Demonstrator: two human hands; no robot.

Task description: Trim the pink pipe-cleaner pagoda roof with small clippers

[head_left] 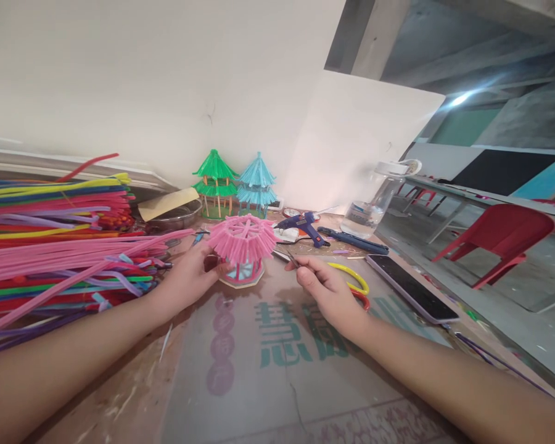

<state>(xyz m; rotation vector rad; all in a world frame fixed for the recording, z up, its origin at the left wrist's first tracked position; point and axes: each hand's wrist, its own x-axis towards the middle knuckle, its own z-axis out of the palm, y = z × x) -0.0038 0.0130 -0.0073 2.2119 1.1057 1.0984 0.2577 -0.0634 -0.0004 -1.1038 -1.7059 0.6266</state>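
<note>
**A:** What is the left hand (pixel 192 274) doing?

**B:** It cups the left side of a little pink pavilion model (pixel 243 250), fingers curled against the body under its fringed pipe-cleaner roof. The model stands upright on a pale flat base, on the cardboard sheet (pixel 277 364) that covers the table, about mid-scene and just beyond both hands.

**A:** And the right hand (pixel 326 293)?

**B:** It is closed in a pinch around thin metal tweezers (pixel 284 255), whose tips point left toward the pink roof and lie just beside its right edge. I cannot tell whether the tips touch it.

**A:** What lies near that hand?

**B:** Scissors with yellow and red handles (pixel 357 285) sit just behind it, partly hidden. To their right a phone (pixel 411 288) lies flat, screen dark. Farther off are a blue glue gun (pixel 305 226), a dark blue utility knife (pixel 354 241) and a clear plastic bottle (pixel 374 206).

**A:** And on the left?

**B:** A big heap of pipe cleaners (pixel 60 240) in many colours, pink ones on top, reaching almost to the left wrist. At the far wall stand two finished pavilions side by side, a green one (pixel 215 183) and a light blue one (pixel 257 184), with a metal bowl (pixel 176 217) to their left. A red plastic chair (pixel 502 237) stands off the table at far right.
</note>
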